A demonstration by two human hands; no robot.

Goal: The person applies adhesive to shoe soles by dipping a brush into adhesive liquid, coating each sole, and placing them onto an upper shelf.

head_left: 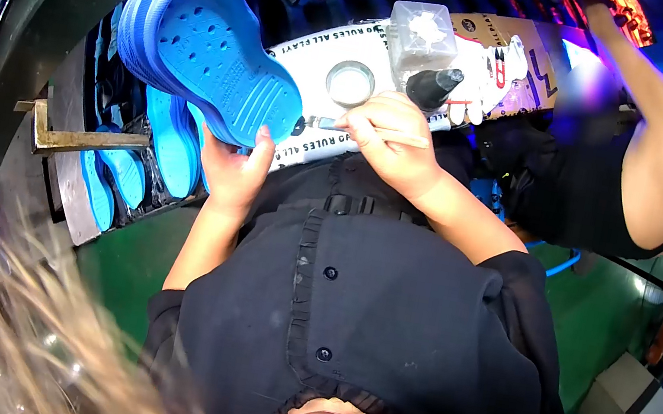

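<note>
A blue foam clog (pixel 225 58) with a pattern of holes in its footbed is tilted up over the left part of the work surface. My left hand (pixel 238 165) is closed on its heel end, the thumb on the rim. In my right hand (pixel 391 140) is a thin brush (pixel 328 124) with a pale handle, gripped like a pen. The brush's dark tip meets the clog's heel edge, where a black spot shows. Just beyond my right hand stand a small round cup (pixel 350 85) with whitish contents and a black cone-topped bottle (pixel 433 89).
A clear plastic box (pixel 423 36) sits on white printed sheeting (pixel 319 43). Red-handled snips (pixel 499 68) and printed cardboard (pixel 539 66) lie farther right. More blue clogs (pixel 171 141) are at left, near a metal bracket (pixel 88 140). Another person (pixel 658 165) works at right.
</note>
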